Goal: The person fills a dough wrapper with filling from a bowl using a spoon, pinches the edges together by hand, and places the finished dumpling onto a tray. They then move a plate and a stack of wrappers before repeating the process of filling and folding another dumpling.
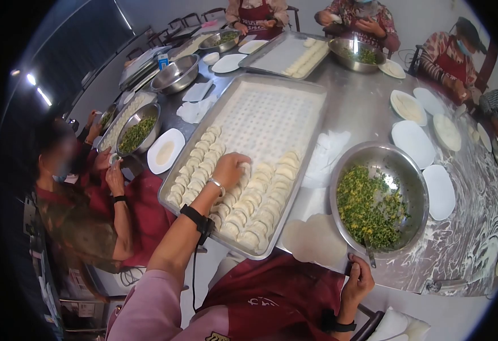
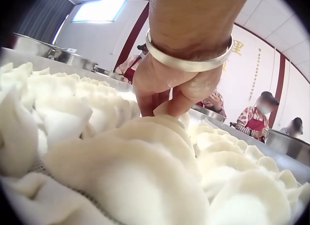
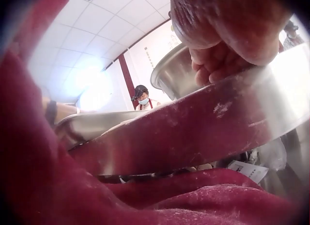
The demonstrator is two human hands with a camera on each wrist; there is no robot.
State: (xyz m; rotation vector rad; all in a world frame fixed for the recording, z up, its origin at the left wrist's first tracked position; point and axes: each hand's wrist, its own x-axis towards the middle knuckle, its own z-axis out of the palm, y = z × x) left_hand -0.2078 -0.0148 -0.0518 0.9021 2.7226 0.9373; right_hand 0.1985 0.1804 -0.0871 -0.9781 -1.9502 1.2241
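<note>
My left hand [image 1: 230, 170] reaches over the large metal tray [image 1: 310, 170]. Its thumb and fingers pinch a dumpling [image 1: 245, 168] at the top end of a row. In the left wrist view, the left hand [image 2: 179, 87] points down behind large pleated dumplings [image 2: 140, 171], its fingertips partly hidden by them. Rows of raw dumplings [image 1: 249, 238] fill the near part of the tray. My right hand [image 1: 359, 279] rests at the table's edge with fingers loosely curled, close below a spoon handle [image 1: 371, 258]. The right wrist view shows that hand [image 3: 227, 40] over the metal edge.
A steel bowl of chopped green filling [image 1: 374, 210] stands right of the tray, beside stacked dough wrappers [image 1: 314, 241]. White plates [image 1: 412, 143] and a floury tabletop [image 1: 459, 227] lie farther right. Another person [image 1: 90, 227] sits at the left; several others work across the table.
</note>
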